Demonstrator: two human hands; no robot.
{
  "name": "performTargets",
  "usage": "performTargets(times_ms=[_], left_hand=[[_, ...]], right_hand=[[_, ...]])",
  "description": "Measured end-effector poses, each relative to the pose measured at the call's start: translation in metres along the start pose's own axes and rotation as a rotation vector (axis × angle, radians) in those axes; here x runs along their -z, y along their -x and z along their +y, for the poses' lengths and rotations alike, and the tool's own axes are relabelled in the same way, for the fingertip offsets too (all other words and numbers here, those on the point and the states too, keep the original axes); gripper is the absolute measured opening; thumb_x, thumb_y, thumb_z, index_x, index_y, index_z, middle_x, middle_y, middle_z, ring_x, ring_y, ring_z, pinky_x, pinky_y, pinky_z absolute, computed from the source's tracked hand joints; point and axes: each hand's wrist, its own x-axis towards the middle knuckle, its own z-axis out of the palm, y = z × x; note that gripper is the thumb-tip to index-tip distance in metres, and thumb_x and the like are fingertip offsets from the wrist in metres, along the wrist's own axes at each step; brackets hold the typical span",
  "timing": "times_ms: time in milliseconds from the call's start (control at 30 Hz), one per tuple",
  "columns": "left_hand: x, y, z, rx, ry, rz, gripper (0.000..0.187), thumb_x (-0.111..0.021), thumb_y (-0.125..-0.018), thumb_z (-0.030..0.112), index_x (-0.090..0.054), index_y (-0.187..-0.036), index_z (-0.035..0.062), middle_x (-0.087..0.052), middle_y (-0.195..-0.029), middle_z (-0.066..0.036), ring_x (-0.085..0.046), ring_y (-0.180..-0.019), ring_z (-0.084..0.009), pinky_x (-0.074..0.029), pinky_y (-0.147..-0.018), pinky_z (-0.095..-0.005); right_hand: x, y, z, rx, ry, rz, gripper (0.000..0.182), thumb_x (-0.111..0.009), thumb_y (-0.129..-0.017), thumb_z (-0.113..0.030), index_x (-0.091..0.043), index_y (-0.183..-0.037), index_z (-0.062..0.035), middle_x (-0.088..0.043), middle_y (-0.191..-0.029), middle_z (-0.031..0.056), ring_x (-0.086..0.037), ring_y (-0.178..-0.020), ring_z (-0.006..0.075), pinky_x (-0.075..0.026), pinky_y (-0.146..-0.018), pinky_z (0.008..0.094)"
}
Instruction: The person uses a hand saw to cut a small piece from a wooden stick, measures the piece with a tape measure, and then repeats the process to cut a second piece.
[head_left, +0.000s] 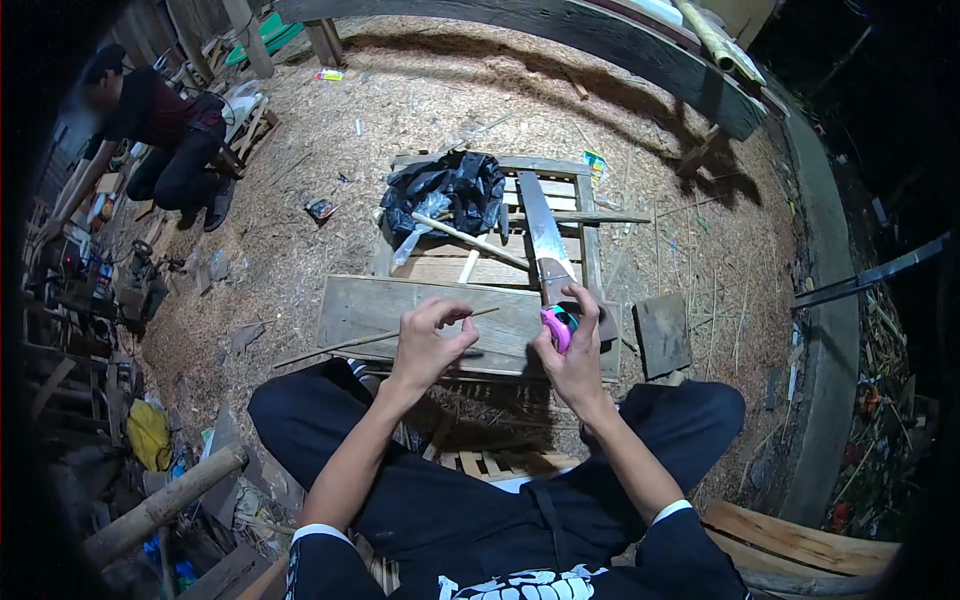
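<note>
My left hand (430,345) is closed, thumb and index finger pinched around a thin wooden stick (350,343). The stick's short end sticks out past my fingertips; its long end slants away to the lower left. In my right hand (578,355) is a pink tape measure (556,332), held between thumb and fingers. Under both hands lies a wide wooden board (375,308). A handsaw (543,225) rests just beyond my right hand, its brown handle close to the tape measure and its blade pointing away from me.
Behind the board, a slatted wooden frame (591,240) carries a black plastic bag (470,185) and a pale stick (470,238). A dark flat block (662,335) lies at right. At far left a person (165,130) crouches by clutter. A heavy beam (560,40) spans the back.
</note>
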Motion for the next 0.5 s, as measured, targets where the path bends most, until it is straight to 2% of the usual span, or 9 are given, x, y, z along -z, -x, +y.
performTargets(times_ms=[67, 100, 200, 233, 400, 467, 500], left_hand=[[0.007, 0.001, -0.003, 0.021, -0.034, 0.004, 0.019, -0.080, -0.082, 0.006, -0.079, -0.100, 0.0002, -0.077, -0.093, -0.011, -0.077, -0.084, -0.0202, -0.060, -0.078, -0.0302], [0.010, 0.002, -0.004, 0.028, -0.033, 0.010, 0.019, -0.080, -0.082, 0.006, -0.079, -0.100, 0.0002, -0.077, -0.093, -0.011, -0.077, -0.084, -0.0202, -0.060, -0.078, -0.0302], [0.019, 0.003, -0.010, 0.060, -0.032, 0.011, 0.019, -0.080, -0.082, 0.007, -0.080, -0.100, 0.0006, -0.077, -0.093, -0.011, -0.077, -0.083, -0.0195, -0.060, -0.077, -0.0298], [0.021, 0.005, -0.012, 0.056, -0.012, 0.027, 0.019, -0.080, -0.082, 0.007, -0.079, -0.100, 0.0003, -0.076, -0.092, -0.012, -0.076, -0.081, -0.0216, -0.060, -0.076, -0.0319], [0.031, 0.006, -0.023, 0.090, 0.026, 0.043, 0.019, -0.079, -0.082, 0.007, -0.078, -0.100, -0.0002, -0.075, -0.091, -0.014, -0.075, -0.079, -0.0238, -0.059, -0.073, -0.0339], [0.032, 0.005, -0.022, 0.113, 0.027, 0.010, 0.019, -0.079, -0.082, 0.007, -0.078, -0.100, -0.0003, -0.075, -0.091, -0.014, -0.075, -0.079, -0.0238, -0.059, -0.073, -0.0337], [0.030, 0.004, -0.023, 0.115, 0.030, 0.008, 0.019, -0.079, -0.082, 0.007, -0.078, -0.100, -0.0003, -0.075, -0.091, -0.014, -0.075, -0.079, -0.0238, -0.059, -0.073, -0.0337]], right_hand=[[-0.008, -0.007, -0.005, -0.086, -0.054, -0.081, 0.072, -0.067, -0.089, -0.001, -0.032, -0.152, -0.0054, -0.052, -0.133, 0.0293, -0.058, -0.122, 0.0470, -0.049, -0.104, 0.0513], [-0.015, -0.012, -0.008, -0.042, -0.041, -0.085, 0.071, -0.067, -0.091, -0.002, -0.032, -0.151, -0.0057, -0.051, -0.131, 0.0309, -0.060, -0.115, 0.0484, -0.050, -0.098, 0.0539], [-0.041, -0.030, -0.003, -0.046, 0.028, -0.142, 0.070, -0.067, -0.091, -0.002, -0.031, -0.151, -0.0058, -0.051, -0.128, 0.0306, -0.061, -0.111, 0.0498, -0.050, -0.095, 0.0561], [-0.048, -0.035, -0.005, -0.109, 0.026, -0.186, 0.073, -0.069, -0.091, -0.003, -0.029, -0.153, -0.0070, -0.051, -0.127, 0.0298, -0.060, -0.111, 0.0507, -0.050, -0.092, 0.0582], [-0.086, -0.071, 0.004, 0.078, 0.198, -0.247, 0.072, -0.074, -0.091, -0.009, -0.036, -0.153, -0.0089, -0.052, -0.133, 0.0272, -0.058, -0.118, 0.0480, -0.049, -0.094, 0.0548], [-0.099, -0.081, 0.006, 0.150, 0.285, -0.225, 0.070, -0.076, -0.091, -0.013, -0.040, -0.151, -0.0082, -0.052, -0.138, 0.0262, -0.057, -0.122, 0.0456, -0.046, -0.100, 0.0541], [-0.102, -0.084, 0.007, 0.126, 0.305, -0.277, 0.069, -0.076, -0.094, -0.019, -0.041, -0.153, -0.0085, -0.051, -0.143, 0.0257, -0.055, -0.126, 0.0440, -0.044, -0.104, 0.0551]])
